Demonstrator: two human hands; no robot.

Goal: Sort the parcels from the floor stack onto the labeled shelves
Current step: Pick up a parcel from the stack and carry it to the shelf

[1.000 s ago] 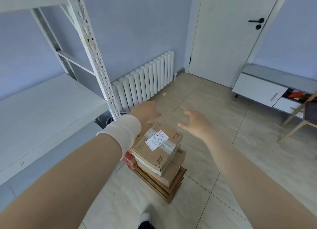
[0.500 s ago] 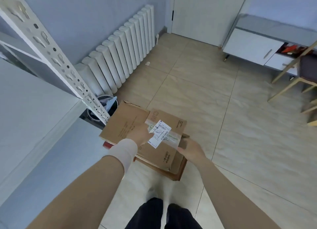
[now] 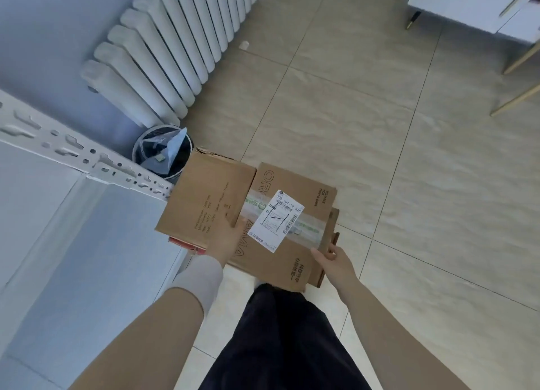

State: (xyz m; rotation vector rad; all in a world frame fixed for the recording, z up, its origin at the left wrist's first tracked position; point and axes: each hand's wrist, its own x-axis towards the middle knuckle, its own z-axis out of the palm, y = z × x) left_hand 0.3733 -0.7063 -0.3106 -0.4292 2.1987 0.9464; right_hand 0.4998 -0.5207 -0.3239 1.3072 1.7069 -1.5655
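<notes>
A brown cardboard parcel (image 3: 301, 185) with a white barcode label (image 3: 276, 220) and clear tape tops the floor stack. My left hand (image 3: 226, 234) rests on its top near the left seam, fingers against the cardboard. On the parcel's right near corner, my right hand (image 3: 333, 258) grips the edge. Beside it on the left lies another brown parcel (image 3: 204, 193) with small print. Under them a red box (image 3: 184, 243) and lower cardboard edges (image 3: 333, 229) peek out. The white shelf (image 3: 43, 214) stands to the left.
A small bin (image 3: 163, 152) with a plastic liner sits between the shelf post (image 3: 73, 152) and the white radiator (image 3: 163, 47). A white cabinet (image 3: 473, 3) and wooden chair legs (image 3: 520, 76) stand at the far right. My dark trousers (image 3: 280, 340) are below the stack. Tiled floor lies ahead.
My head has tipped down and I have come closer to the stack. Both hands went from hovering in the air to touching the top parcel, left on top and right on its corner.
</notes>
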